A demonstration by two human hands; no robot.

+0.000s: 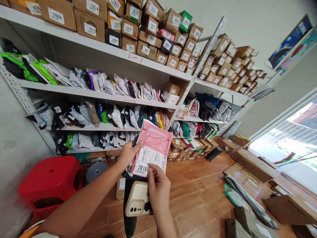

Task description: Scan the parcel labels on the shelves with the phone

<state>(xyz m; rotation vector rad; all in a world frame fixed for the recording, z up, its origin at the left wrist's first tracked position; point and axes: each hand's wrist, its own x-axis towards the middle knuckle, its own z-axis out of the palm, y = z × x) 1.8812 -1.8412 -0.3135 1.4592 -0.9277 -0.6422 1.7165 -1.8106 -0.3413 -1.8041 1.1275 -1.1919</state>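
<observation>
My left hand [130,152] is closed on the left edge of a pink mailing bag [156,136], its thumb lying on top. The bag's white label [146,161] reads 2016 and faces up. Dark and white packaging shows at the bag's left and lower edges, apparently stacked beneath it. At the label's lower edge is my right hand [160,186], with thumb and forefinger close together. A phone in a cream case [141,192] extends leftward from under that hand, camera side up; the fingers gripping it are hidden.
Ahead, a white metal shelf [106,94] bears numbered cartons [90,29] and rows of bagged parcels [119,115]. A red stool [51,178] and a grey round object [96,170] stand left. Flattened cardboard [250,177] and bags lie on the wooden floor [198,195] at right.
</observation>
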